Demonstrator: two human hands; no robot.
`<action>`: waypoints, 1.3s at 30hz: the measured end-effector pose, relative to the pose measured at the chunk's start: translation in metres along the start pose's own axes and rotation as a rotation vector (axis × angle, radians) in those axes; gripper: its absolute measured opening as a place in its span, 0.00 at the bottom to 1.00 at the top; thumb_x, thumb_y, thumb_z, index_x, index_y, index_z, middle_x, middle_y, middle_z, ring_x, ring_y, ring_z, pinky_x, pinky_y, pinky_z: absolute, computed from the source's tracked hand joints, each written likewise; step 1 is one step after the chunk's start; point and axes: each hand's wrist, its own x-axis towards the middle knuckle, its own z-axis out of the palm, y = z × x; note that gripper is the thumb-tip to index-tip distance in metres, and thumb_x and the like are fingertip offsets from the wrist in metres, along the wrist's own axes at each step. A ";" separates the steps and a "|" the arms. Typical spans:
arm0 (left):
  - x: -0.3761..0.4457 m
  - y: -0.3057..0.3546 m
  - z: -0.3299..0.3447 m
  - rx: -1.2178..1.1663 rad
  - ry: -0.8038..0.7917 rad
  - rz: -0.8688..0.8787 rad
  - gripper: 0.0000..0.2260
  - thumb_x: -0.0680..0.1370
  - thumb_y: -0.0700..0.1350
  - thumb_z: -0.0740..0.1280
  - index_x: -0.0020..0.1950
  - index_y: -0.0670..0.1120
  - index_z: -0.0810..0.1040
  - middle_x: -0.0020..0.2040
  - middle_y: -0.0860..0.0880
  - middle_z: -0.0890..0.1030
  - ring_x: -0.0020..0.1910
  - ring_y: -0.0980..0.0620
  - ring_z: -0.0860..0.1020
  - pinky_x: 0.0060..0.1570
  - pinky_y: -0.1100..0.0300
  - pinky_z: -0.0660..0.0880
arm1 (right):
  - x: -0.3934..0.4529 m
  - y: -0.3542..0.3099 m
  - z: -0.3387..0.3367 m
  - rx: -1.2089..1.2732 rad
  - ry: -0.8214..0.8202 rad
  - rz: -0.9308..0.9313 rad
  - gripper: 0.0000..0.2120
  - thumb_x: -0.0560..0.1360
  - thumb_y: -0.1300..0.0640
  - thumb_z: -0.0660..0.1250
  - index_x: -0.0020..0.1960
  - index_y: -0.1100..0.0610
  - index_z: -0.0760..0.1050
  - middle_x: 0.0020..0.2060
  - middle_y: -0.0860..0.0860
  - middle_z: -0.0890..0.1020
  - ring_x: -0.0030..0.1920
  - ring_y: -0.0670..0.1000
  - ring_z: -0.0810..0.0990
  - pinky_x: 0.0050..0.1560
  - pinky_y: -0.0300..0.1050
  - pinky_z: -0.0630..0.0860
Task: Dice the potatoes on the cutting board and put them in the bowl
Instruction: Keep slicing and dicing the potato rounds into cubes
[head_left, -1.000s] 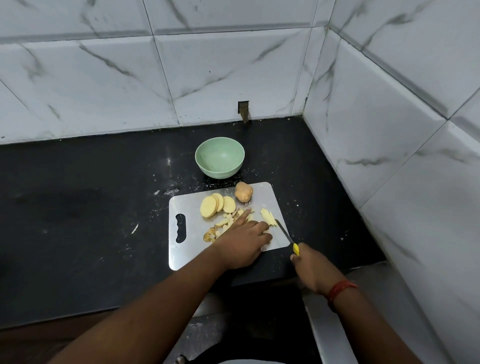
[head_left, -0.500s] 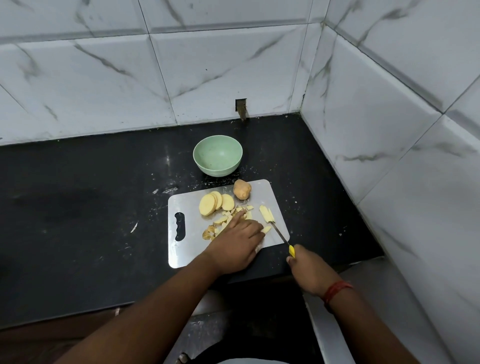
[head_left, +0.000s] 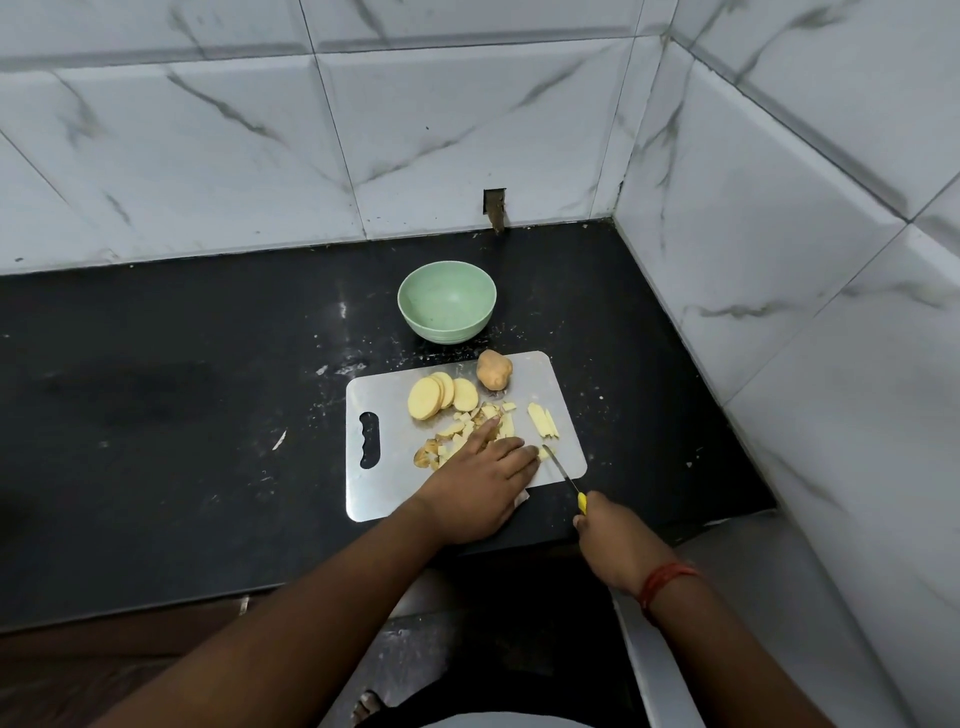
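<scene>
On the black stone countertop (head_left: 182, 405), the pale grey rectangular cutting board (head_left: 384, 493) lay near the right rear corner. The left hand (head_left: 475, 491) rested flat on the board, fingers straight and close together, pressing down on a scatter of pale yellow potato dice (head_left: 462, 431). The right hand (head_left: 615, 545) was curled round the yellow-handled knife (head_left: 566, 475), its blade tip down on the board's right edge beside a small potato piece. Three round potato slices (head_left: 439, 396) overlapped at the board's rear, a whole unpeeled brown potato (head_left: 493, 370) sat at its rear right corner, and thin potato strips (head_left: 543, 421) lay just right of the dice. The light green round bowl (head_left: 447, 301) stood just behind the board, with nothing in it.
</scene>
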 end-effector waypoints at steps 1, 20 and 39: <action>-0.001 0.002 0.001 0.007 0.002 -0.005 0.22 0.84 0.53 0.60 0.74 0.44 0.73 0.71 0.47 0.75 0.70 0.45 0.72 0.78 0.39 0.57 | 0.001 0.000 0.002 -0.001 0.001 0.003 0.06 0.82 0.55 0.56 0.54 0.57 0.68 0.47 0.55 0.77 0.45 0.52 0.76 0.45 0.44 0.70; 0.000 0.023 0.002 -0.112 -0.090 -0.175 0.26 0.85 0.57 0.49 0.76 0.45 0.72 0.74 0.47 0.73 0.72 0.44 0.70 0.77 0.40 0.58 | -0.013 0.016 0.021 -0.011 0.023 0.000 0.03 0.80 0.62 0.56 0.50 0.57 0.62 0.52 0.59 0.80 0.51 0.57 0.81 0.43 0.42 0.68; 0.001 0.028 -0.010 -0.141 -0.161 -0.232 0.25 0.86 0.56 0.50 0.78 0.45 0.67 0.74 0.47 0.70 0.74 0.45 0.67 0.78 0.39 0.53 | 0.000 -0.004 0.014 -0.032 0.084 -0.035 0.03 0.82 0.58 0.56 0.54 0.57 0.65 0.53 0.59 0.79 0.51 0.57 0.80 0.44 0.46 0.70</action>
